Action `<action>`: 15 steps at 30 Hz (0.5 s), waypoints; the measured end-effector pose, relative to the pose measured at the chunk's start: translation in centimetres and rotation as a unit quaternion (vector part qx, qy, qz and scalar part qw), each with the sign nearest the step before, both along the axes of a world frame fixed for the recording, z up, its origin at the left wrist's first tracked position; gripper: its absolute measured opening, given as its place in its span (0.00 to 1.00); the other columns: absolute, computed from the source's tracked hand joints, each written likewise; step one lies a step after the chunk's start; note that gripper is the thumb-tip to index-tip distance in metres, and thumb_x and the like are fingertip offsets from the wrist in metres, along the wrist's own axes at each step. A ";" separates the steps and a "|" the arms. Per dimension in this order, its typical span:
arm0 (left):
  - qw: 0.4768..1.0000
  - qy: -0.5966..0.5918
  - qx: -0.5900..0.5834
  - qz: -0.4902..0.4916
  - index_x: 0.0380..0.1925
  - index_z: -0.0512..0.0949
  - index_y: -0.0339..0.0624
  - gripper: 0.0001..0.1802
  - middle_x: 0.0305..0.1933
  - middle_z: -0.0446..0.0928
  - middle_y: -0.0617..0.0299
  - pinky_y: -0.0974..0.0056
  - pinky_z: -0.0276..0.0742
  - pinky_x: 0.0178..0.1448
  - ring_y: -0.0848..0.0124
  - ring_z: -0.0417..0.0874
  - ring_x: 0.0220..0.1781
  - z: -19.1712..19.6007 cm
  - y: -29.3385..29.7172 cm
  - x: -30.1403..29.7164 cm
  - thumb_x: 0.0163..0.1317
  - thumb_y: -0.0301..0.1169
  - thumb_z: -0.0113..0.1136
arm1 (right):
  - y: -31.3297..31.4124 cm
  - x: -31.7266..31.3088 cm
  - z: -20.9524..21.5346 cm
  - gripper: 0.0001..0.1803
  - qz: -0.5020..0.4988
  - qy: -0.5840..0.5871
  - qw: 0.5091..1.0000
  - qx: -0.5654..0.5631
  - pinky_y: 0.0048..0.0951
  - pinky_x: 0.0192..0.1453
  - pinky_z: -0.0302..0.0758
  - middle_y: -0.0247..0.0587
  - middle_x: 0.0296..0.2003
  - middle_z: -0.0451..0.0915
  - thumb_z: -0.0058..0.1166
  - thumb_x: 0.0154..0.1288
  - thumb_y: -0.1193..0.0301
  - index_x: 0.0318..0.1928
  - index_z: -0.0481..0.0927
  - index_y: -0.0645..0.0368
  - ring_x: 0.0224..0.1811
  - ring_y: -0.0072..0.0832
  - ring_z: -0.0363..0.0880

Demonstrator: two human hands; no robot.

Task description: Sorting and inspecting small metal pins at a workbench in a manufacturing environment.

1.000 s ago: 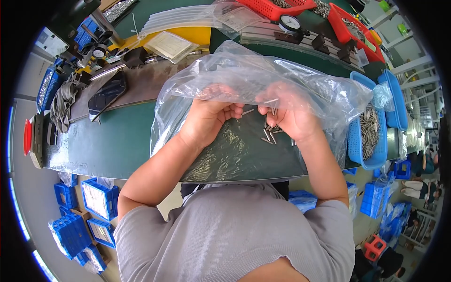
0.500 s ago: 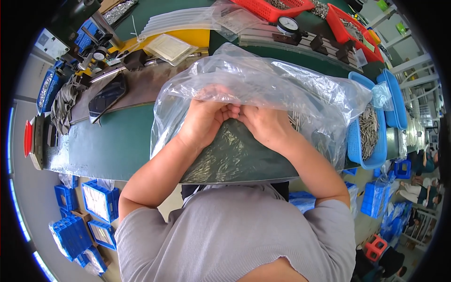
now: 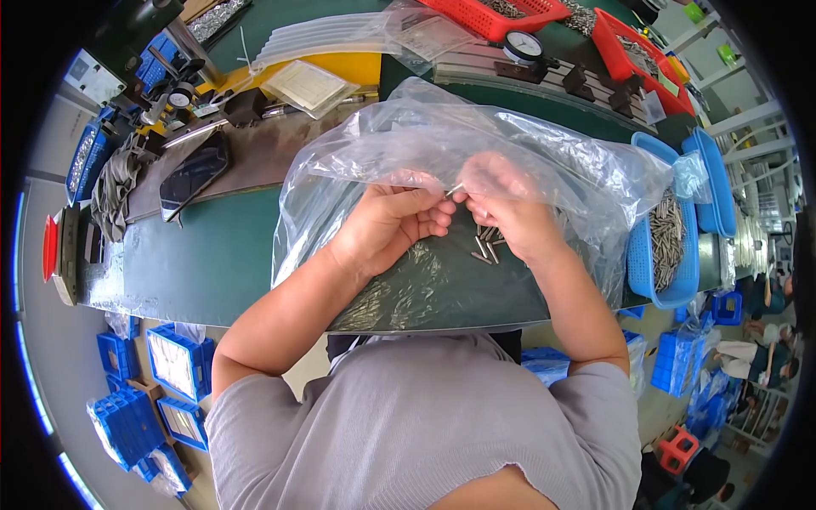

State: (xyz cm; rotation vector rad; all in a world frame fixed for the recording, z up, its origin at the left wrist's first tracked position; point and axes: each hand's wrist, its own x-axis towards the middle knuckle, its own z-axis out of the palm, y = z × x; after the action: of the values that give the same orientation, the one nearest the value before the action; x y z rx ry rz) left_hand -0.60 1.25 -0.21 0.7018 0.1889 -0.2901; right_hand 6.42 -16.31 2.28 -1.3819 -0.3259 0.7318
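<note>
Clamping a metal pin [image 3: 456,189] in left hand [image 3: 391,219] fingers at clear bag [image 3: 561,153] edge; right hand [image 3: 512,212] just beside, can't tell its grip. Loose pins [image 3: 492,252] lie nearby. Blue basket [image 3: 677,295] at right holds more.

Silver pins [image 3: 483,247]; green tabletop [image 3: 208,263]; blue basket [image 3: 640,251].

Half a second ago the right hand [image 3: 510,208] was turned in against the left hand [image 3: 387,223], hiding the loose metal pins [image 3: 487,247]; now it has drawn back a little to the right, and those pins show again below it. The left hand's fingers, more tightly curled then, have opened out toward the right. A single slim pin [image 3: 454,190] has come into view at the left fingertips, the right fingers just beside it
</note>
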 end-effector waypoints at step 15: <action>1.000 -0.010 0.015 0.003 0.35 0.76 0.33 0.06 0.34 0.79 0.53 0.63 0.77 0.43 0.66 0.80 0.34 -0.3 -0.2 0.1 0.62 0.25 0.54 | 0.6 -0.1 -1.7 0.08 0.013 -0.243 0.970 -0.011 0.13 0.29 0.61 0.29 0.31 0.72 0.56 0.61 0.69 0.38 0.75 0.57 0.28 0.13 0.65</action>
State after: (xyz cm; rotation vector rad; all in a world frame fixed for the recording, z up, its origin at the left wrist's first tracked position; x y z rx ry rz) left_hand -0.48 1.09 -0.48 0.7338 0.1773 -0.2754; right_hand 6.31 -15.73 0.59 -1.5725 -0.7237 0.4092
